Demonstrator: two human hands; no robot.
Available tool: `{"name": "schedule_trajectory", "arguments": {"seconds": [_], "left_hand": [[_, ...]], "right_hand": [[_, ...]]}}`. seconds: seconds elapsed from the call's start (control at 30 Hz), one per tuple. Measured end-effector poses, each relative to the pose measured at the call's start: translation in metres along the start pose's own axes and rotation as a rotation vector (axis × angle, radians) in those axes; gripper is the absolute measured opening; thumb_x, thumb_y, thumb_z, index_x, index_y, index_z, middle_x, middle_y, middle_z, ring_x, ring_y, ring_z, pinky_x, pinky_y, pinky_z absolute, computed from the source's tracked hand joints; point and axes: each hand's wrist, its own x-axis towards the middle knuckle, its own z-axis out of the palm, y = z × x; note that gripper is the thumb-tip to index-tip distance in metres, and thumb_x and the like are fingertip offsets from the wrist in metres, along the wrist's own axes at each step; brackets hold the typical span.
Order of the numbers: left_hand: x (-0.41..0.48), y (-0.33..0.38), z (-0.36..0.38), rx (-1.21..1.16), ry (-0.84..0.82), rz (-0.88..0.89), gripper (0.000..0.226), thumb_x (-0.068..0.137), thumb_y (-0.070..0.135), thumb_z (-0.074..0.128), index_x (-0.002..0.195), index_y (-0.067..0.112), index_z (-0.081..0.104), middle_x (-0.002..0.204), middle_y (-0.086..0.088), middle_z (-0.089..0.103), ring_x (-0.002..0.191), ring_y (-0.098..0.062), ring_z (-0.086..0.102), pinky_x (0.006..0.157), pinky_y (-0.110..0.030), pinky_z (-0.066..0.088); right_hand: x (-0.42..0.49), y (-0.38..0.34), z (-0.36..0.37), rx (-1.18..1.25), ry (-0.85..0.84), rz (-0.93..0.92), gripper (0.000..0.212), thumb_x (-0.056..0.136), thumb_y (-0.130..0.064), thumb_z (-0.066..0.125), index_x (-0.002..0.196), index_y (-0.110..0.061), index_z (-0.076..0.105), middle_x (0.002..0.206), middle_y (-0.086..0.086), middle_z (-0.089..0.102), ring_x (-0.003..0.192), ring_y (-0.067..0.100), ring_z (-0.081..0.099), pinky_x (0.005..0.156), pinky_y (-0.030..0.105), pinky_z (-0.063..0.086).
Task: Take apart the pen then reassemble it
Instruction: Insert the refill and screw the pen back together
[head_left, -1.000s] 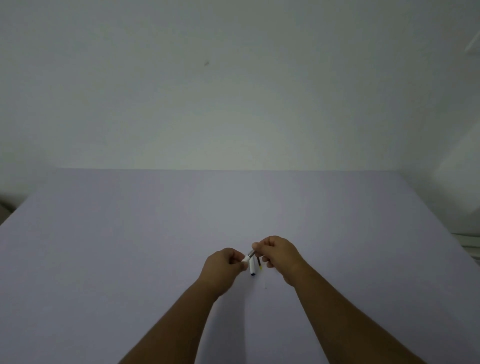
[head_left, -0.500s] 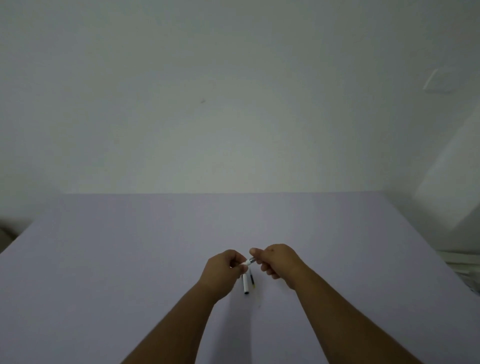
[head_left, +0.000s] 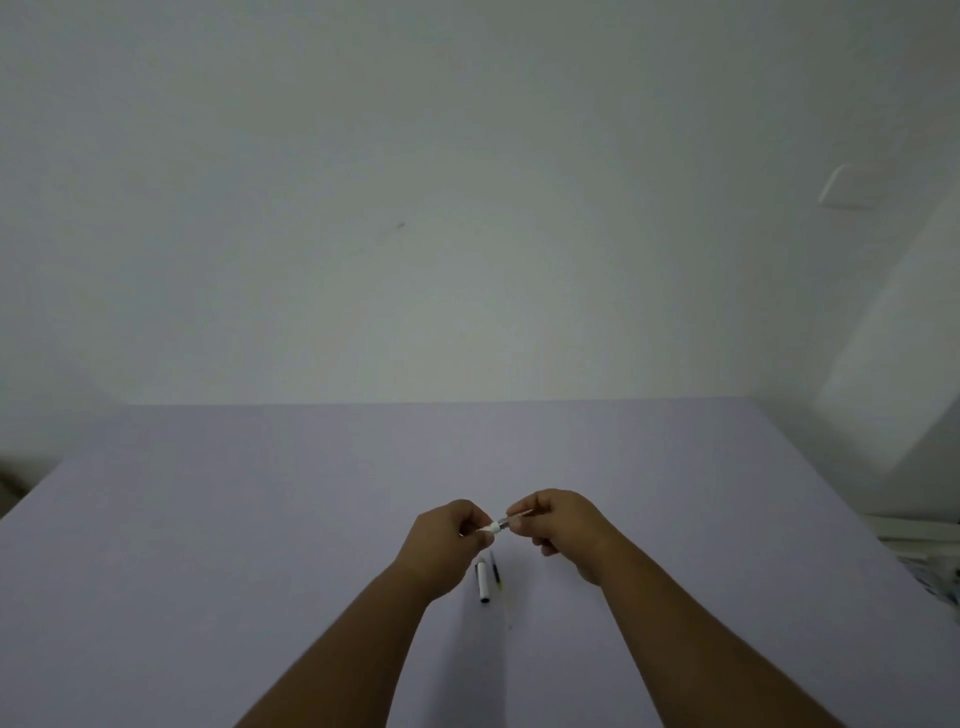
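While the small white pen piece (head_left: 492, 529) was pinched between the fingers of both hands above the table (head_left: 260, 519), the left hand (head_left: 451, 540) closed on its white end and the right hand (head_left: 558, 525) on its grey tip. Below the fingers lay a white barrel (head_left: 483, 581) and a thin refill (head_left: 496, 570), just beside each other. Disassembly or refitting, I could not tell; next would likely come a careful twist or pull.

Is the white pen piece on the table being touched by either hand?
No: the white pen piece lies alone on the table, below both hands.
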Motion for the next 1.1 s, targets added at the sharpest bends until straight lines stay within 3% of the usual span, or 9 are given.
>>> {"name": "schedule_trajectory", "arguments": {"seconds": [0.13,0.27,0.4,0.57,0.7,0.8,0.87,1.0,1.1], "left_hand": [[-0.002,0.002,0.002,0.029,-0.019,0.027,0.004,0.088,0.022,0.061,0.085,0.024,0.06,0.082,0.002,0.064,0.068,-0.008,0.053,0.055,-0.013,0.038],[-0.004,0.003,0.001,0.019,-0.015,0.031,0.003,0.088,0.022,0.061,0.085,0.023,0.061,0.08,0.004,0.061,0.065,-0.006,0.051,0.055,-0.013,0.037],[-0.007,0.003,0.002,0.034,-0.014,0.04,0.004,0.088,0.023,0.061,0.09,0.02,0.064,0.081,0.005,0.061,0.068,-0.008,0.052,0.057,-0.014,0.038],[-0.009,0.001,0.001,0.039,-0.008,0.024,0.007,0.088,0.022,0.061,0.082,0.025,0.058,0.073,0.01,0.057,0.062,-0.002,0.047,0.053,-0.013,0.035],[-0.01,0.003,0.001,0.062,-0.009,0.049,0.006,0.088,0.023,0.06,0.084,0.025,0.058,0.078,0.007,0.059,0.063,-0.002,0.048,0.054,-0.012,0.036],[-0.01,0.003,0.0,0.043,-0.003,0.033,0.007,0.089,0.022,0.061,0.083,0.025,0.058,0.074,0.009,0.057,0.061,-0.002,0.047,0.053,-0.011,0.035],[-0.011,0.004,-0.001,0.044,-0.002,0.033,0.009,0.089,0.022,0.061,0.081,0.025,0.058,0.071,0.01,0.055,0.06,-0.002,0.046,0.052,-0.011,0.034],[-0.011,0.006,0.0,0.053,-0.007,0.053,0.006,0.089,0.021,0.06,0.084,0.024,0.059,0.072,0.01,0.055,0.06,-0.002,0.046,0.053,-0.013,0.035],[-0.011,0.007,-0.001,0.044,0.002,0.038,0.002,0.089,0.022,0.061,0.088,0.021,0.062,0.073,0.01,0.055,0.061,-0.002,0.048,0.054,-0.013,0.035]], "right_hand": [[-0.004,0.002,-0.002,-0.041,0.011,0.045,0.021,0.08,-0.037,0.067,0.08,-0.016,0.07,0.073,-0.002,0.066,0.063,0.011,0.053,0.056,0.022,0.044],[-0.006,0.005,-0.003,0.047,-0.017,-0.007,0.007,0.079,-0.022,0.069,0.085,-0.018,0.071,0.078,-0.002,0.066,0.068,0.011,0.055,0.061,0.023,0.047],[-0.007,0.004,0.003,-0.019,0.022,0.079,0.035,0.081,-0.047,0.064,0.072,-0.014,0.069,0.065,-0.002,0.063,0.057,0.011,0.051,0.054,0.021,0.043],[-0.009,0.006,0.005,0.055,-0.016,-0.01,0.008,0.079,-0.026,0.07,0.079,-0.018,0.07,0.077,-0.001,0.066,0.067,0.012,0.055,0.062,0.025,0.046],[-0.011,0.003,0.007,-0.058,0.025,0.08,0.035,0.081,-0.048,0.064,0.07,-0.014,0.067,0.065,-0.001,0.062,0.058,0.012,0.052,0.055,0.022,0.042],[-0.011,0.004,0.005,-0.007,0.008,0.008,0.016,0.077,-0.035,0.071,0.084,-0.021,0.069,0.08,-0.005,0.067,0.07,0.012,0.056,0.06,0.023,0.046],[-0.012,0.004,0.004,0.013,-0.002,-0.011,0.006,0.078,-0.025,0.071,0.08,-0.019,0.071,0.075,-0.003,0.067,0.068,0.012,0.055,0.062,0.024,0.045],[-0.012,0.002,0.006,-0.009,0.012,0.083,0.028,0.082,-0.04,0.065,0.07,-0.015,0.068,0.066,0.0,0.063,0.058,0.012,0.051,0.054,0.022,0.042],[-0.013,0.003,0.004,0.053,0.002,0.024,0.011,0.078,-0.034,0.069,0.082,-0.023,0.07,0.081,-0.005,0.067,0.071,0.013,0.056,0.06,0.023,0.048]]}}
